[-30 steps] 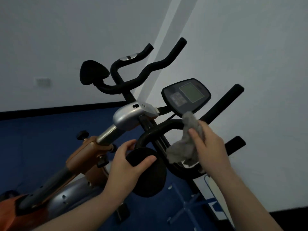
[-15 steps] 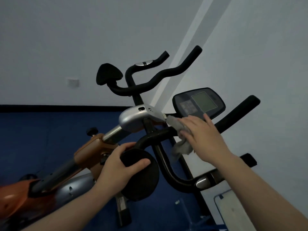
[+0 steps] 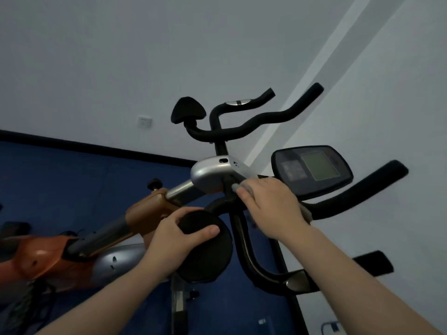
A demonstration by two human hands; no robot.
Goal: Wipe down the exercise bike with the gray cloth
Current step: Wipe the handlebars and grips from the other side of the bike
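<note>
Exercise bike (image 3: 212,176): black, wavy handlebars spreading above and to the right of a silver stem housing; oval black console with a grey screen just right of that housing; round black elbow pad just below-left of it; orange-brown frame with a chrome post running down-left from it.

Gray cloth (image 3: 242,187): mostly hidden, a small crumpled edge showing just below-right of the silver housing, pressed against the black bar at the stem; another bit of it peeking out further right, on the bar below the console.
</note>
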